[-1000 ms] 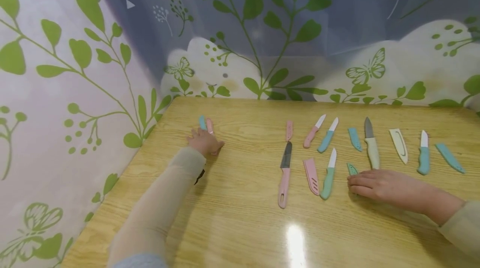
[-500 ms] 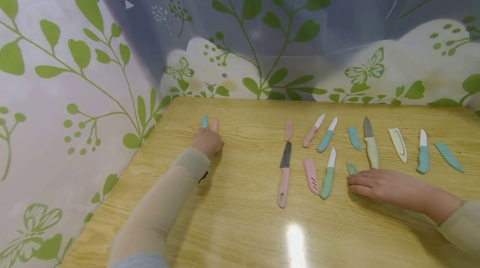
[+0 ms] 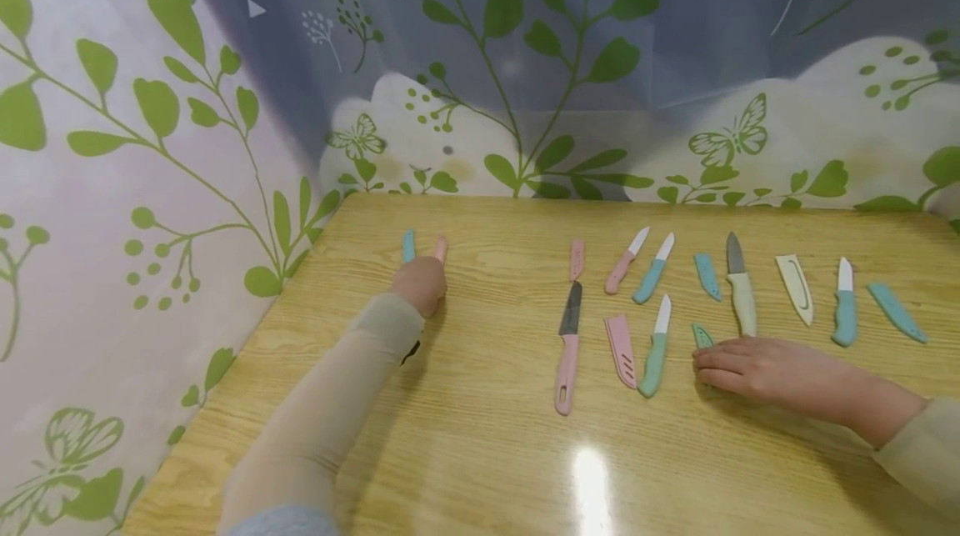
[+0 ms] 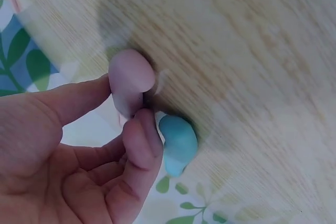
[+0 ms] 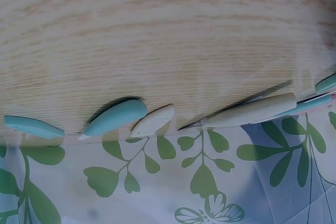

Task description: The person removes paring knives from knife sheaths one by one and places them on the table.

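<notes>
Between the thumb and fingers of my left hand (image 3: 422, 284) is a pink-handled knife (image 4: 131, 77), pinched by its handle at the far left of the table. Its far end pokes out past the hand in the head view. Just beside those fingers lies a second knife with a blue handle (image 4: 179, 142), partly hidden by the hand in the head view. My right hand (image 3: 772, 373) rests on the table, fingers loosely bent over the lower end of a green knife sheath (image 3: 702, 337). The right wrist view does not show that hand.
Several knives and sheaths lie spread at centre and right: a dark-bladed pink knife (image 3: 568, 361), a pink sheath (image 3: 621, 351), a green-handled knife (image 3: 656, 357), a cream-handled knife (image 3: 742, 303), a cream sheath (image 3: 795, 290), a blue-handled knife (image 3: 845, 315). Patterned cloth (image 3: 480, 144) borders the table.
My left hand's spread fingers have drawn together on the pink-handled knife. That knife has shifted right, away from the blue one, and tilted. The right hand stays put.
</notes>
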A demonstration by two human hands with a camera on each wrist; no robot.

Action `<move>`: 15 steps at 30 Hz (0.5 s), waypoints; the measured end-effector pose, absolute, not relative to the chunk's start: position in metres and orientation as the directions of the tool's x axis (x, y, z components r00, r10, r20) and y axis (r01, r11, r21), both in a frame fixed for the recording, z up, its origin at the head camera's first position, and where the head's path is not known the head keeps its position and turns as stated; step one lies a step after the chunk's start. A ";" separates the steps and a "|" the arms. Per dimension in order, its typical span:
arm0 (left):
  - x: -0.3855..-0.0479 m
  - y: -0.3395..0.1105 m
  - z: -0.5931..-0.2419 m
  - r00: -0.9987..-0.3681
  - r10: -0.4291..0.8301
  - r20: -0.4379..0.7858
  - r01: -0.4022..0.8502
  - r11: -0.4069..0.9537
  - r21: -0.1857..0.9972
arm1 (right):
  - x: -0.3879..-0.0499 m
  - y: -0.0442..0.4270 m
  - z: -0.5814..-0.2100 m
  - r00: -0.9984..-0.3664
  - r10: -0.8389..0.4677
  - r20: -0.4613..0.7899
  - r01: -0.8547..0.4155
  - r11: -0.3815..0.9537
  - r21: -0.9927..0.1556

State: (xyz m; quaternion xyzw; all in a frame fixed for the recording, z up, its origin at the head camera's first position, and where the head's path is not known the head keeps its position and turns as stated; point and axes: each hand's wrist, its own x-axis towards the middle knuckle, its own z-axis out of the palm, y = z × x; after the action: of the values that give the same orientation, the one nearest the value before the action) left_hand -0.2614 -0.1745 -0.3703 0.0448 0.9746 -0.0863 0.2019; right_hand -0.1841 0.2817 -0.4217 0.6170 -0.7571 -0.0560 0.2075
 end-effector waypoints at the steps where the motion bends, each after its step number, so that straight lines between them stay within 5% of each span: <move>1: -0.261 -0.175 -0.370 -0.912 0.070 -0.405 0.155 0.971 -0.181 | -0.184 0.282 -0.422 -0.152 -0.958 0.245 -0.911 0.232 0.341; 8: -0.264 -0.176 -0.370 -0.908 0.099 -0.407 0.207 0.951 -0.231 | -0.184 0.281 -0.421 -0.147 -0.957 0.249 -0.908 0.230 0.350; 15: -0.270 -0.177 -0.383 -0.951 -0.079 -0.299 -0.114 0.988 0.101 | -0.185 0.281 -0.421 -0.144 -0.958 0.246 -0.910 0.226 0.348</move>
State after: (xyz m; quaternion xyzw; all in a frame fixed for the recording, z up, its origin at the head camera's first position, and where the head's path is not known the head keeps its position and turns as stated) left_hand -0.2704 -0.1774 -0.3826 -0.0490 0.9859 0.0587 0.1489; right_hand -0.1848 0.2811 -0.4215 0.6193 -0.7542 -0.0579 0.2106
